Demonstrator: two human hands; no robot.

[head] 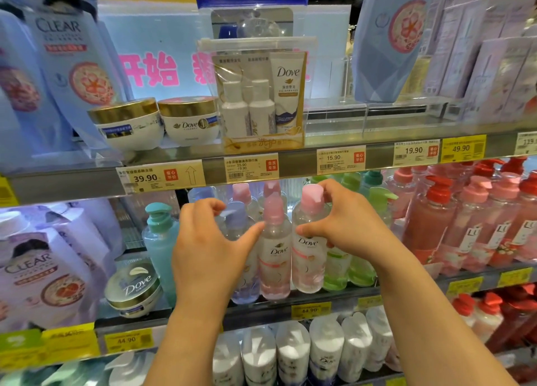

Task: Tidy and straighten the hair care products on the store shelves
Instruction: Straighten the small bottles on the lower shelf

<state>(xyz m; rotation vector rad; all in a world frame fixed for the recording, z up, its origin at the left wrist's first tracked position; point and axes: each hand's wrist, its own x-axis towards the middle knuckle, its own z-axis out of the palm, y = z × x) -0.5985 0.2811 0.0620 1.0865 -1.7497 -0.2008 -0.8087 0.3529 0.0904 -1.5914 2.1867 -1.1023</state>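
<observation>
Hands work side by side on the middle shelf [319, 297], among clear Dove pump bottles. The right hand [345, 223] wraps a pink-tinted Dove bottle [308, 258]: fingers curl round the pink pump cap at its top, and the thumb presses the bottle's shoulder just above the label. The left hand [212, 240] cups a lilac-tinted Dove bottle [247, 281], fingers hooked over its cap, thumb stretched right until its tip touches a second pink Dove bottle [275, 258] that stands upright between the two hands. Right of the held bottle stand green-tinted bottles [348, 269], then a block of red-capped Lux pump bottles [453, 220]. Left of the hands stands a teal pump bottle [159, 240], and a Dove jar [133, 289] lies tipped on its side beside it, lid facing out. Clear shampoo bottles [37, 269] fill the far left. On the shelf above stand two gold-lidded Dove jars [158, 122] and a bagged Dove travel set [260, 101]. White Dove bottles [293, 353] line the shelf below.
</observation>
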